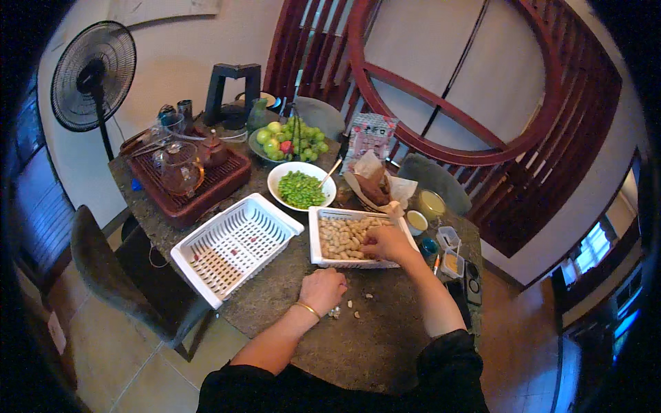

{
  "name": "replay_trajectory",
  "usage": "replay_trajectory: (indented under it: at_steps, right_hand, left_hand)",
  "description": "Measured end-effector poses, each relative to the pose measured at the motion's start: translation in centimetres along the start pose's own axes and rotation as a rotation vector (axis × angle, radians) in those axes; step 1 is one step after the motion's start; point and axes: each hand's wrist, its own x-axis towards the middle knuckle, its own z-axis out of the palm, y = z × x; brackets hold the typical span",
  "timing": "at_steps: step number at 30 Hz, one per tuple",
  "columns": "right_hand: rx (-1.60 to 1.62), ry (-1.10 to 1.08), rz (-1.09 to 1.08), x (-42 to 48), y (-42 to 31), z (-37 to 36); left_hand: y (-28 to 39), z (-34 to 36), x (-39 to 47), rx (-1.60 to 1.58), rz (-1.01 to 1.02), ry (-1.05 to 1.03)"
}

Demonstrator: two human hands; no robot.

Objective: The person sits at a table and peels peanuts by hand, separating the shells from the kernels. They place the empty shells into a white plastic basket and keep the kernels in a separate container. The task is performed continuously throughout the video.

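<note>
My right hand (pixel 386 244) reaches into a white plastic basket of unshelled peanuts (pixel 341 235), its fingertips down among the pods; whether they grip one is hidden. My left hand (pixel 323 290), with a gold bangle at the wrist, rests on the table (pixel 356 346) just in front of that basket, fingers curled; what they may hold cannot be seen. Beside it lie a few pieces of peanut shell (pixel 356 314). Left of the peanuts, a second white slatted basket (pixel 235 250) holds several small reddish peanut kernels. Behind the two baskets stands a white bowl of green beans or peas (pixel 301 190) with a spoon.
A reddish-brown tea tray (pixel 191 206) with a glass teapot stands at the back left. A fruit bowl (pixel 268 149), a paper-lined basket (pixel 361 193), a white cup (pixel 416 222) and a glass of yellowish drink (pixel 431 204) stand behind. Small containers (pixel 453 264) and a dark phone-like object (pixel 472 284) lie at the right.
</note>
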Motion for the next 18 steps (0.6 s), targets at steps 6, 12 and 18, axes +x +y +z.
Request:
replay_trajectory:
  at_steps: [6,12,18]
  right_hand:
    - [0.075,0.121,-0.094,-0.7,-0.6,1.1]
    - [0.089,-0.056,-0.030,-0.8,-0.6,1.0]
    - [0.661,0.236,-0.078,-3.8,-3.3,0.1]
  left_hand:
    - [0.2,-0.4,0.0,-0.016,-0.008,0.054]
    - [0.8,-0.6,0.3,-0.054,0.015,0.143]
    - [1.4,-1.5,0.7,-0.715,-0.037,0.355]
